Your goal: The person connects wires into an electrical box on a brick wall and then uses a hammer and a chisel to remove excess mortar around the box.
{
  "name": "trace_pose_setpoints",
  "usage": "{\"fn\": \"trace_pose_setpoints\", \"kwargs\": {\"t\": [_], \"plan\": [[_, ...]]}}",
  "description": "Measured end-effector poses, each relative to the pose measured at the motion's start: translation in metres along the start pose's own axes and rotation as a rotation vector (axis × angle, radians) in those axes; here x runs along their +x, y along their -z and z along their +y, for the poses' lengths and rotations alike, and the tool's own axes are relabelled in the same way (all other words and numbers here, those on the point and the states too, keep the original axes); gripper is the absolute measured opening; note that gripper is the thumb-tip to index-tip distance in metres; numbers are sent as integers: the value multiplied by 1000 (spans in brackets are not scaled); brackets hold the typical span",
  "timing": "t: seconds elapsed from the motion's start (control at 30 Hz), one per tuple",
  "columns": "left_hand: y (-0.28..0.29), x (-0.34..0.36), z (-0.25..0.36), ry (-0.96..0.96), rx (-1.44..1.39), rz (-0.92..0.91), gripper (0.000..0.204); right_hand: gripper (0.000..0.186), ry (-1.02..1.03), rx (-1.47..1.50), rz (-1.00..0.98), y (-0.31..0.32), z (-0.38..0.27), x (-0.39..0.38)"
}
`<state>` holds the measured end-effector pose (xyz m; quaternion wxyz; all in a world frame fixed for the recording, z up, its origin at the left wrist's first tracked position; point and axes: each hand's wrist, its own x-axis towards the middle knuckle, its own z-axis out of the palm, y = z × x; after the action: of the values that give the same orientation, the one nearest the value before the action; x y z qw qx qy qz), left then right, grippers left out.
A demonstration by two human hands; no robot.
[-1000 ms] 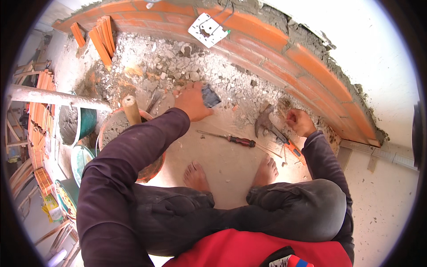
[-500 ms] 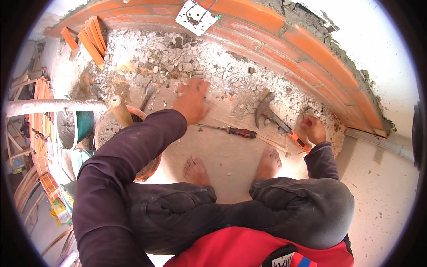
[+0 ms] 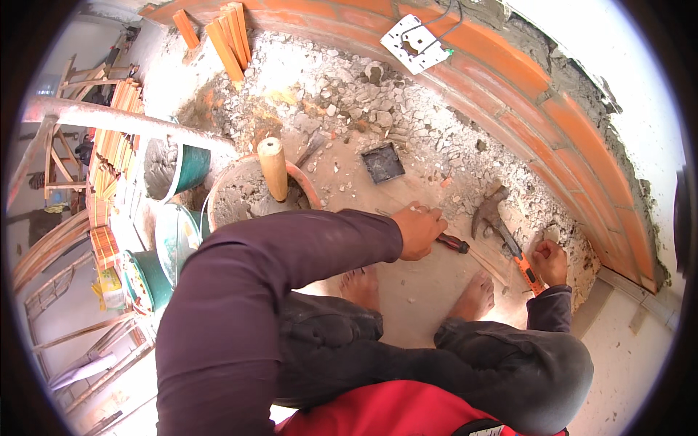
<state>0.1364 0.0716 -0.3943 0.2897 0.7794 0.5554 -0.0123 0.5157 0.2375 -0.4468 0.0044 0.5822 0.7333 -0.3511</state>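
My left hand [image 3: 420,230] is closed over the screwdriver [image 3: 454,243] on the dusty floor; its red and black handle sticks out to the right, and part of its shaft shows on the left. Beyond that hand lies a square black box [image 3: 383,163], like an electrical box. My right hand [image 3: 550,260] has its fingers curled in a pinch near the rubble; whatever is in them is too small or hidden to name. Just left of it rests a claw hammer [image 3: 527,272] with an orange grip, its head pointing away from me.
Broken rubble [image 3: 378,102] lines the foot of the orange brick wall [image 3: 502,80], where a white plate with wires [image 3: 414,45] hangs. A mortar bucket [image 3: 309,185] with a wooden handle [image 3: 273,168] stands left, near green buckets [image 3: 193,171] and a pole [image 3: 123,120]. My bare feet [image 3: 469,296] flank the floor between.
My left hand has come back toward me and closed over the screwdriver. The black box now shows where that hand was. The view has swung left; my right hand stays beside the hammer.
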Motion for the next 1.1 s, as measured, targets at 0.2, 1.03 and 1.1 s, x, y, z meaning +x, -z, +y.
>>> {"fn": "trace_pose_setpoints", "kwargs": {"t": [0.2,1.03,1.1], "plan": [[106,-26,-12,142,-144,-23,41,12,67,-96,168,10,-22,-6],[96,9,-157,894,463,-475,27,15,255,151,376,-34,-101,-43],[76,-13,-166,768,562,-624,30,22,290,137,397,-39,-85,-35]]}}
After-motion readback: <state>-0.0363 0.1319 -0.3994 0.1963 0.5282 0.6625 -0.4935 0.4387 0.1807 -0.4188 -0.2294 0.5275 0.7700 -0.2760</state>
